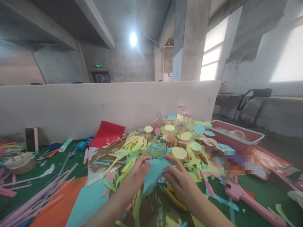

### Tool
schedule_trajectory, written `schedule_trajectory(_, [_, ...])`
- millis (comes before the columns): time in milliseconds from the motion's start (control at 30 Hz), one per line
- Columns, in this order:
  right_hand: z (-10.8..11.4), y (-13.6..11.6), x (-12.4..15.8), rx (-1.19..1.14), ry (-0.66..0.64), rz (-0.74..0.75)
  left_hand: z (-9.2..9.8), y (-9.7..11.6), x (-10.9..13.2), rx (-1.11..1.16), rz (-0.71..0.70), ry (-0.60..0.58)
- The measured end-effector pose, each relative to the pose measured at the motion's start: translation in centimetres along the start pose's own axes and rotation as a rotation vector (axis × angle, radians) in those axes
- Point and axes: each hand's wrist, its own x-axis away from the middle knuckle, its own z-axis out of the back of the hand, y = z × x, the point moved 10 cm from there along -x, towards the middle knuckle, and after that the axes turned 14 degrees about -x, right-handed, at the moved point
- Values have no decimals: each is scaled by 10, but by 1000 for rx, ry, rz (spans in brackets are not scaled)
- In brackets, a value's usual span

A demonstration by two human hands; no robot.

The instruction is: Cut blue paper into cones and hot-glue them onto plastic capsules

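Note:
A piece of light blue paper (153,174) is held up between my two hands over the heap of scraps. My left hand (135,176) is closed on its left edge, with thumb and forefinger pinched at the top. On the other side, the curled fingers of my right hand (181,179) grip the right edge. Beneath my right hand lies a yellow curved handle (176,199), partly hidden. Behind the paper spread yellow-green paper strips (132,146) and several cut paper rounds, including a pale yellow one (179,153).
A pink basket (251,138) stands at the back right, with a pink handled tool (255,203) nearer me. Orange paper (60,201), purple strips (40,201) and a glue stick (65,145) lie on the left. A white partition (94,104) rises behind the table.

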Motion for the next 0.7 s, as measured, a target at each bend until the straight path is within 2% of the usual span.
schedule_trajectory(100, [4, 5, -3, -26, 45, -16, -18, 3, 2, 123, -30, -154])
schedule_trajectory(167, [5, 8, -3, -8, 67, -6, -24, 6, 4, 107, -57, -194])
schedule_trajectory(300, [2, 12, -2, -13, 62, -15, -22, 10, 6, -12, -55, -119])
schedule_trajectory(467, [-1, 18, 1, -47, 75, -68, -16, 18, 5, 5, -127, -76])
schedule_trajectory(567, [-2, 36, 5, -176, 131, -187, -10, 18, 4, 48, -145, -58])
schedule_trajectory(700, [-9, 63, 13, -491, 209, -415, -7, 15, 3, 85, -144, -27])
